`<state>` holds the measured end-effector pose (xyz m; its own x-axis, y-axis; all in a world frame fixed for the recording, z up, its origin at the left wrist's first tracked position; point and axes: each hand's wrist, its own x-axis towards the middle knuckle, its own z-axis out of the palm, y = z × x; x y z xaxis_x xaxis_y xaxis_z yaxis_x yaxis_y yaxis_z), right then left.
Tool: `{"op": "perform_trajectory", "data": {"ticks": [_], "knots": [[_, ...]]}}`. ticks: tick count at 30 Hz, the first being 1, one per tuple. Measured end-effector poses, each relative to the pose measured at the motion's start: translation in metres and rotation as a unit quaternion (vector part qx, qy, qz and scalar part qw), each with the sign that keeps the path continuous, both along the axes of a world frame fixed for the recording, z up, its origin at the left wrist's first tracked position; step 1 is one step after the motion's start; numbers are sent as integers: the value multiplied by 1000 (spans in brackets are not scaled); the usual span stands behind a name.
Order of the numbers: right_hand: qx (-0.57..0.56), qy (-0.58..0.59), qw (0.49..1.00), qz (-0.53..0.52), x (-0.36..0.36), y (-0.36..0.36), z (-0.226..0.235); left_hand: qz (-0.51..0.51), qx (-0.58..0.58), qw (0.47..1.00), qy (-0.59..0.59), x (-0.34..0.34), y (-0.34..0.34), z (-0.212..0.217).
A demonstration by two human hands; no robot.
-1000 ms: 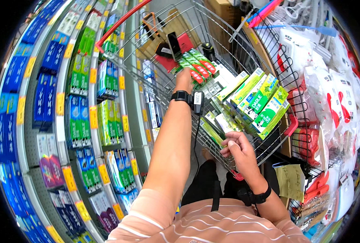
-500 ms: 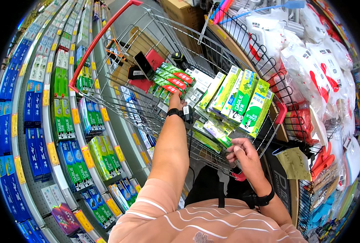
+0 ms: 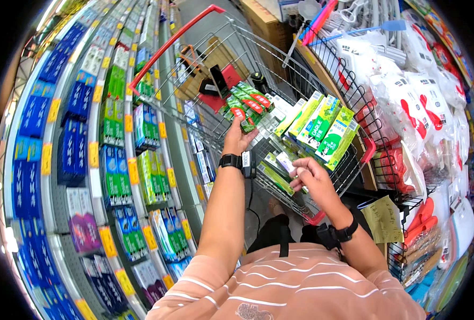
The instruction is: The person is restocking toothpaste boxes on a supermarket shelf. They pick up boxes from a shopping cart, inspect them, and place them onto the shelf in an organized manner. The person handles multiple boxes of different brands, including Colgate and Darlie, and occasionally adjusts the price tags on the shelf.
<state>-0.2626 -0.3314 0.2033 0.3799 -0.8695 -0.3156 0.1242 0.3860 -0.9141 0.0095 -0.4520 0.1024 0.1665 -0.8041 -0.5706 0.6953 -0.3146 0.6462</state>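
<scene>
Narrow shop aisle between stocked shelves (image 3: 87,160) and wire rack (image 3: 386,154).

Wire shopping cart (image 3: 205,114), green toothpaste boxes (image 3: 322,125) inside

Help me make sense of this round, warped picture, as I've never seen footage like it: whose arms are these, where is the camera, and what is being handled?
The camera is worn on a person's head and looks down, so the two arms rising from the bottom edge are that person's own. Its very wide lens bends straight lines, which is why the shelves on the left curve. The person stands in a shop aisle over a wire shopping cart with a red rim. The left hand holds a bundle of green and red boxes over the cart. The right hand grips a slim green and white box near the cart's near end. More green and yellow boxes stand inside. Both wrists wear black bands. On the right hangs a rack of white packets.
</scene>
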Motion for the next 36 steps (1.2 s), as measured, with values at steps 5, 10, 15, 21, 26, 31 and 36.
{"op": "perform_trajectory", "data": {"ticks": [5,10,15,21,26,31,36], "knots": [[-35,-11,998,54,-10,-12,15,-67,-80,990,-91,-5,89,80],[-67,-13,995,74,-30,-25,25,-95,-151,977,-119,-28,190,148],[-80,-102,987,100,-40,-26,47,-90,-162,977,-102,-67,266,179],[-36,-202,956,208,-39,-32,51,-36,-150,988,-22,-93,316,163],[-51,-188,954,230,-38,-20,59,20,-120,992,-34,-103,330,166],[-39,-180,952,245,-36,-18,60,67,-156,979,-117,-108,335,170],[-199,-6,960,195,-46,-33,72,129,-159,962,-179,-109,330,180]]}}
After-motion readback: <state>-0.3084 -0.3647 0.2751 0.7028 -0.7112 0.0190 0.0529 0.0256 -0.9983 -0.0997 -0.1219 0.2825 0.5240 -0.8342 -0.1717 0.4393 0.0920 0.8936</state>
